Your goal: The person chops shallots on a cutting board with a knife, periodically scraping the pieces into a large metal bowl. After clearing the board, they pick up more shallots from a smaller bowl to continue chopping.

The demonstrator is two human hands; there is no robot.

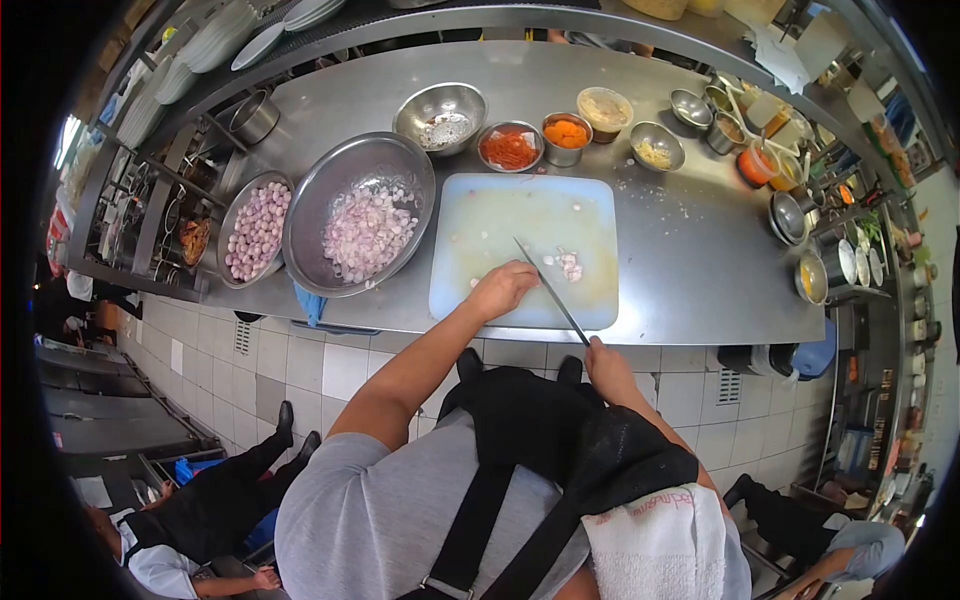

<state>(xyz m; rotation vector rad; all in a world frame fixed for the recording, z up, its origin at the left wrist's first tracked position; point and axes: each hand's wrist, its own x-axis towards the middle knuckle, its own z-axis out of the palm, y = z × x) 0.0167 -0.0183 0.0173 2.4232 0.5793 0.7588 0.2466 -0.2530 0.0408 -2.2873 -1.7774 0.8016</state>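
My right hand [608, 368] grips the handle of a long kitchen knife [556, 297] at the near edge of the white cutting board [525, 205]. The blade points away from me over the board. Just left of the blade, my left hand [506, 290] rests on the board with its fingers curled together; what they hold, if anything, is hidden. Sliced shallots [570, 265] lie in a small heap right of the blade, with a few scraps scattered about. Left of the board, a large metal bowl [305, 215] holds many sliced shallots [370, 232].
A colander of whole peeled shallots [258, 230] stands at the far left. Behind the board are a metal bowl [440, 105], a bowl of red strips [509, 150] and a container of orange food [566, 135]. Two other people [190, 520] are near the lower corners.
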